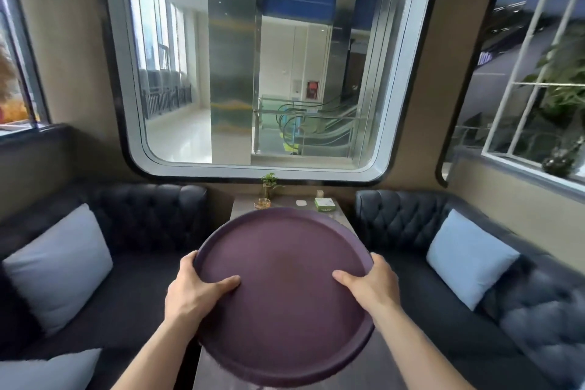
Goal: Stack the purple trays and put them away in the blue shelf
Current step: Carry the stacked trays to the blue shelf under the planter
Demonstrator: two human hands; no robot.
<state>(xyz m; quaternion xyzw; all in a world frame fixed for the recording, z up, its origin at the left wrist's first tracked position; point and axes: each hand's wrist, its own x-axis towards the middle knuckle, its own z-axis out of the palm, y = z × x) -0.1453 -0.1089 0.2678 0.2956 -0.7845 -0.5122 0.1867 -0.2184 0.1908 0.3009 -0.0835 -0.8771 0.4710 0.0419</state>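
Observation:
A round purple tray (285,269) fills the lower middle of the head view, held above a narrow brown table (286,201). My left hand (196,288) grips its left rim with the thumb on top of the tray. At the right rim my right hand (370,285) holds it the same way. The tray tilts slightly toward me and carries nothing. Whether a second tray lies beneath it I cannot tell. No blue shelf is in view.
Dark tufted sofas (148,215) flank the table, each with pale cushions (468,256). At the table's far end stand a small plant in a vase (268,185), a glass ashtray (262,203) and a green box (325,204). A large window (253,57) is behind.

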